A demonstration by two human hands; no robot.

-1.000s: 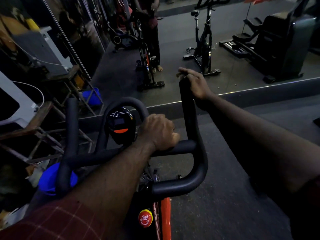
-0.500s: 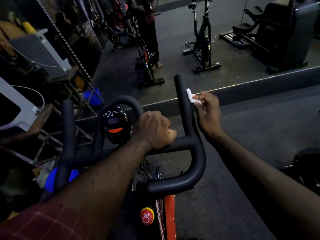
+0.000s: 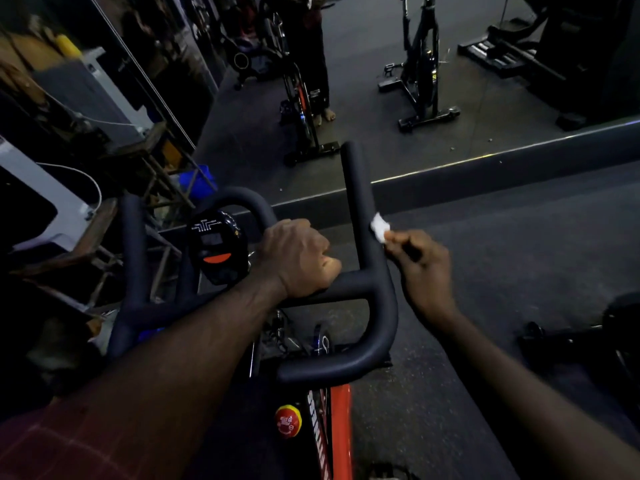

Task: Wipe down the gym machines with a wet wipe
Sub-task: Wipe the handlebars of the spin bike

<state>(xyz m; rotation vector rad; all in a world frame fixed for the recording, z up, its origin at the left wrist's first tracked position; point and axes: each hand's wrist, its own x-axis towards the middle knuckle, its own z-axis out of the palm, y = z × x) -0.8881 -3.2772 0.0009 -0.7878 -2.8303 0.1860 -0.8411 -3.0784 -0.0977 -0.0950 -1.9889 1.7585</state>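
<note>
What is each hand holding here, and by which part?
The right hand pinches the white wipe by its near end, against the right horn of the handlebar. The left hand grips the crossbar.

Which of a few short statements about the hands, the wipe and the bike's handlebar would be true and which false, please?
1. The right hand pinches a white wipe at the side of the handlebar's right prong. True.
2. The white wipe sits at the very tip of the right prong. False: it is well below the tip, nearer the crossbar.
3. The left hand grips the crossbar of the handlebar. True.
4. The left hand covers the console. False: the console is uncovered, to the left of that hand.
5. A red knob shows below the handlebar. True.
</note>
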